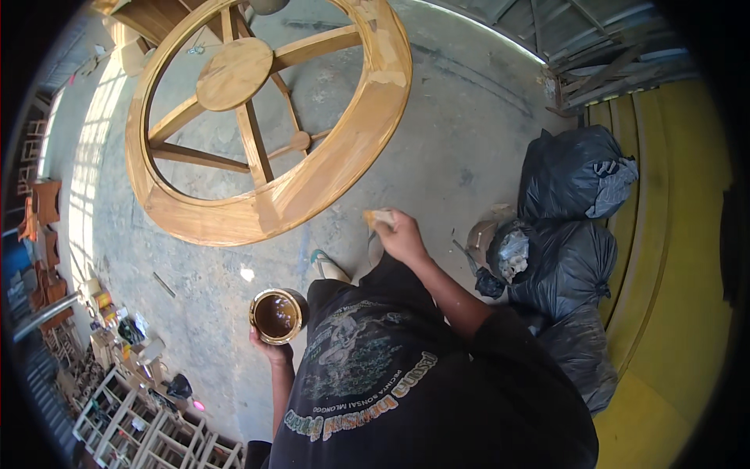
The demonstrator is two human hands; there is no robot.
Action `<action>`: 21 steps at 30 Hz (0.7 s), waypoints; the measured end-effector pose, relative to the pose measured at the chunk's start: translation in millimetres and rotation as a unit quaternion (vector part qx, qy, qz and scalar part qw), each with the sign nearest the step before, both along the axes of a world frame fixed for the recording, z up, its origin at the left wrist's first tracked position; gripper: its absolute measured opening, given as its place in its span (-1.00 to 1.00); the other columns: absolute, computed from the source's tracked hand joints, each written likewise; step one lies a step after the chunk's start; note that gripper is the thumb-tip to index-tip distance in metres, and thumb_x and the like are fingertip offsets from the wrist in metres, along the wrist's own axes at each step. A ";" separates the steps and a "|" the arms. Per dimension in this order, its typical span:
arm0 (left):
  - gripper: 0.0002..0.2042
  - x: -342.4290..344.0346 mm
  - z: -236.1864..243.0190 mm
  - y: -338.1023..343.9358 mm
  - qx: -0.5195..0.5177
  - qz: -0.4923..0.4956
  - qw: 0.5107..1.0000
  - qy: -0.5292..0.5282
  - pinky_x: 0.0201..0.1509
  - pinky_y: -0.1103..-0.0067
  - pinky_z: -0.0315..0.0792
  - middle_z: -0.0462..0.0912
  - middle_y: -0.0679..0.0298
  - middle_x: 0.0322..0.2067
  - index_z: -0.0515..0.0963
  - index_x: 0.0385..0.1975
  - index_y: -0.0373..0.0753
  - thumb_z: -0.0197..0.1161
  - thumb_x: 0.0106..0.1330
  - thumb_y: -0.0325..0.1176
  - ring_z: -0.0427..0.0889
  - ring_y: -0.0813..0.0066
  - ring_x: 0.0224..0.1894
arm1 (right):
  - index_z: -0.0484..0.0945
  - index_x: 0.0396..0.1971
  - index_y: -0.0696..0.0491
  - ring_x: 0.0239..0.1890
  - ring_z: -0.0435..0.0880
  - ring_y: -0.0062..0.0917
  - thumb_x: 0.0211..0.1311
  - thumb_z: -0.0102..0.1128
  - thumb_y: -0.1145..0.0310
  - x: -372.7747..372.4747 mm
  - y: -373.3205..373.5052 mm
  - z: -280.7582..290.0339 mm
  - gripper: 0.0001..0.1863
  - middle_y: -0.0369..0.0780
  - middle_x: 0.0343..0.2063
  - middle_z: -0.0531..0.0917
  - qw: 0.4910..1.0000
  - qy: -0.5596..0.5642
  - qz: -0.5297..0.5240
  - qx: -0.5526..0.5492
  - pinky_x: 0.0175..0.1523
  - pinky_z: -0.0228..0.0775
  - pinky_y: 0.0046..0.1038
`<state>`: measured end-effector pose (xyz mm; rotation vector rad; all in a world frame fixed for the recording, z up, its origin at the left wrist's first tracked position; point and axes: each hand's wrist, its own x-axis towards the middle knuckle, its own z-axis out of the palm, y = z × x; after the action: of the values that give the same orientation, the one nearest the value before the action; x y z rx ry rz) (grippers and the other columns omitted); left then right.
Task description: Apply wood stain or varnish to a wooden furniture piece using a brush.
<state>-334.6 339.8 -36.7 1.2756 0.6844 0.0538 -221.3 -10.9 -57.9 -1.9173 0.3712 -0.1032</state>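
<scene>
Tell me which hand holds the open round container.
The left hand, which holds the round container of brown liquid; the right hand instead grips a small pale piece with a tan end.

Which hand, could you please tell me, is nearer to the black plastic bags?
The right hand: it holds a small tan object left of the black plastic bags. The left hand, holding a round container of brown liquid, is farther left.

The left grip [272,349] is cupped, the right grip [403,237] pinched.
</scene>
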 end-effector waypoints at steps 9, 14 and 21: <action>-0.34 7.3 11.5 -25.8 0.008 0.018 0.999 -0.031 0.32 0.31 0.19 0.47 0.19 0.14 0.38 0.18 -0.23 -0.29 0.35 0.20 0.40 0.27 0.20 | 0.52 -0.26 0.13 -0.35 0.59 -0.70 0.37 0.06 0.29 81.0 -105.3 27.4 -0.80 -0.33 -0.36 0.61 0.938 -0.017 -0.176 0.299 -0.37 0.44 -0.53; -0.36 12.5 26.5 -19.1 -0.005 0.011 0.999 -0.050 0.33 0.20 0.18 0.40 0.22 0.21 0.30 0.25 -0.11 -0.26 0.35 0.22 0.35 0.23 0.26 | 0.52 -0.19 0.13 -0.30 0.65 -0.52 0.35 0.12 0.30 129.8 -136.0 49.4 -0.79 -0.19 -0.32 0.63 0.954 0.078 -0.170 0.235 -0.24 0.51 -0.46; -0.27 48.8 56.3 -40.4 0.009 0.055 0.996 -0.063 0.32 0.15 0.21 0.43 0.18 0.19 0.36 0.22 -0.17 -0.24 0.26 0.28 0.37 0.16 0.24 | 0.60 -0.02 0.03 -0.06 0.54 -0.27 0.11 0.30 0.39 175.1 -178.2 29.3 -0.62 -0.12 -0.14 0.59 0.940 -0.232 -0.017 -0.251 0.08 0.38 -0.30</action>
<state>-285.7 299.5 19.7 1.2396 0.6463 0.2298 -46.2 -189.0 -28.6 -2.3015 0.0539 -0.7193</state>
